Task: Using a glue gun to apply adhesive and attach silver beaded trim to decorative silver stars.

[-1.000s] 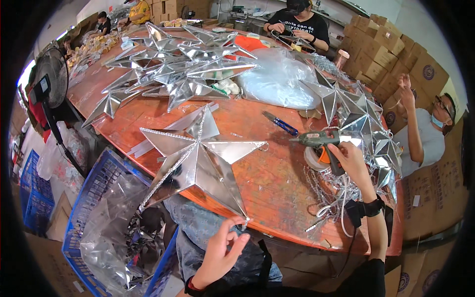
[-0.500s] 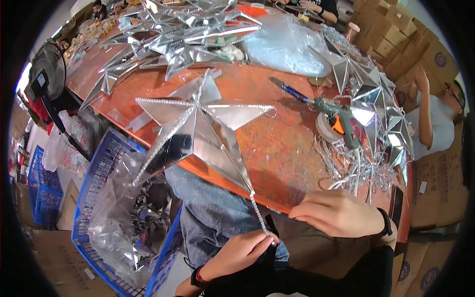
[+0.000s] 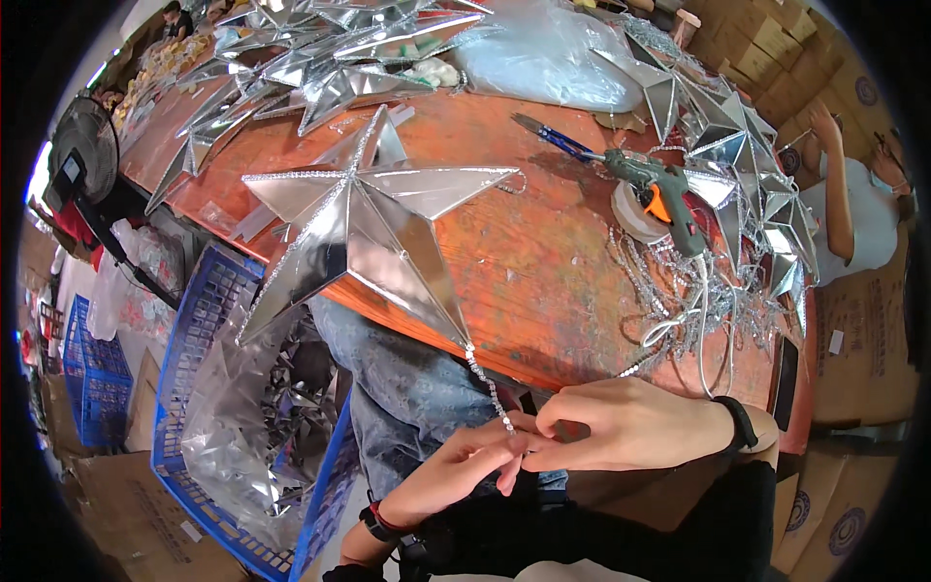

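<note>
A large silver five-pointed star (image 3: 388,233) lies at the table's near edge, its ridges trimmed with sparkling beads. From its lowest point a loose silver bead chain (image 3: 488,386) runs down toward me. My left hand (image 3: 456,475) pinches the lower end of that chain between thumb and fingers. Coming in from the right, my right hand (image 3: 640,422) has its thumb and forefinger closed together against the left fingertips. What lies between those right fingertips is hidden. Both hands are just off the table edge, above my lap.
On the orange-red table (image 3: 543,291) lie a glue gun (image 3: 664,199), blue-handled pliers (image 3: 555,138), a tape roll (image 3: 635,215) and tangled bead chains (image 3: 669,301). More silver stars (image 3: 339,78) are heaped behind. A blue basket (image 3: 179,407) stands left; a person (image 3: 853,213) sits right.
My right hand has moved left from the table edge to meet my left hand. The left hand has risen slightly with the chain. The whole view has shifted a little.
</note>
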Tool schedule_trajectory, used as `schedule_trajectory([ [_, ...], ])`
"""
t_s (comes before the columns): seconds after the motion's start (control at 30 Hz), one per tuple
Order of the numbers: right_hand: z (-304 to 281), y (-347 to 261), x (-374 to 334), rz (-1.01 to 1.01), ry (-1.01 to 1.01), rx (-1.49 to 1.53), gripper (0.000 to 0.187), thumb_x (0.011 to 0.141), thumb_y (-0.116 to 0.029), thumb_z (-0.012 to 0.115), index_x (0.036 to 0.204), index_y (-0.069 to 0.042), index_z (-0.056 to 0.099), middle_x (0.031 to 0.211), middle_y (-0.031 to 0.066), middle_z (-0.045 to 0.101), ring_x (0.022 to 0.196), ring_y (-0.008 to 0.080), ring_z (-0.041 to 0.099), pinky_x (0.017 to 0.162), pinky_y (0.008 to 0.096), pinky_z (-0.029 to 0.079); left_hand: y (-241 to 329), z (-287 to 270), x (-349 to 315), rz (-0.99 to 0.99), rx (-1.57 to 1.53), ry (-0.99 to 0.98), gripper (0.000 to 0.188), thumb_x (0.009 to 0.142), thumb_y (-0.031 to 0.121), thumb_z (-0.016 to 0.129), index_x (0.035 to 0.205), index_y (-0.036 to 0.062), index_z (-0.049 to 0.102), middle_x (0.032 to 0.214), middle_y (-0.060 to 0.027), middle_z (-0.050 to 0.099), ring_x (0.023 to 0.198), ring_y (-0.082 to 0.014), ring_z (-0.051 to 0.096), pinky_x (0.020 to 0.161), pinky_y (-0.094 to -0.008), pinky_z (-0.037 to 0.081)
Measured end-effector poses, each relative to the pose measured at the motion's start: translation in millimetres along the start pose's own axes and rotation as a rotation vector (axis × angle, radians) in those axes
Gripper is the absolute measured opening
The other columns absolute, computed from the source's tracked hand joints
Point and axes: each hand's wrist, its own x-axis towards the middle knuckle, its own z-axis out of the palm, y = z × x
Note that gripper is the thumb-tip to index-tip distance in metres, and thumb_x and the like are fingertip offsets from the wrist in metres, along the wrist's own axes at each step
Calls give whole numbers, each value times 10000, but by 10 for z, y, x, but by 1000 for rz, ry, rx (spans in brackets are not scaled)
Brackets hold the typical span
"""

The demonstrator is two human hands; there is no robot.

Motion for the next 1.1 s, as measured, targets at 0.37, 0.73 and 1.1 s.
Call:
schedule_trajectory([
  [0.37, -40, 9, 15, -279, 23, -291, 312, 742, -104, 547, 1047, -160, 582, 936, 10, 496, 797, 175, 547, 638, 293, 474, -112, -91, -5, -189, -474, -214, 453, 984, 310, 351, 1224, -57, 461, 762, -20, 465, 652, -120, 485, 636, -242, 404],
  [0.73, -301, -164, -60, -338, 189, 78, 248, 748, -61, 644, 996, -59, 648, 968, 47, 575, 829, 191, 578, 678, 293, 493, 34, -119, 7, 117, 68, 4, 679, 928, 515, 378, 1334, -29, 355, 838, -51, 520, 747, -123, 511, 695, -254, 433],
  [1.1, -502, -295, -180, -299, 310, 249, 159, 726, 24, 692, 879, 50, 660, 816, 129, 663, 742, 211, 629, 599, 272, 509, 190, -463, 309, 419, -407, 105, 468, 952, 428, 371, 1128, 10, 492, 1090, -77, 529, 579, -81, 413, 513, -233, 370],
])
